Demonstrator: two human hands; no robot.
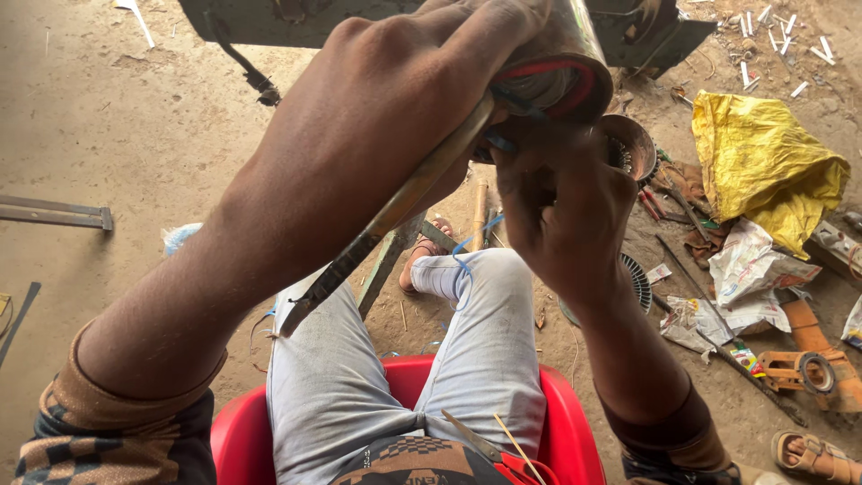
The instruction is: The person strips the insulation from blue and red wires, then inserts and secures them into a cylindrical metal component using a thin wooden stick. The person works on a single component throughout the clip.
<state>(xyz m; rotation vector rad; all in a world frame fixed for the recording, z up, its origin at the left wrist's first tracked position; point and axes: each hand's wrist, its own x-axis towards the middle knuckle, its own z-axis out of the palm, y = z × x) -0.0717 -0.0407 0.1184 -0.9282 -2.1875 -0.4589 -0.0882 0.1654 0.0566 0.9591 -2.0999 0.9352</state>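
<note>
Gripping the metal cylinder up top with left hand, flat tool alongside; right hand pinching wires at its rim. Inside hidden. Yellow sack crumpled, contents unseen.

Single head view, steep downward, close over lap, dirt floor beyond.

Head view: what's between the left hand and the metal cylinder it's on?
In the head view, a long flat metal tool lies under the left hand, its tip against the metal cylinder.
</note>
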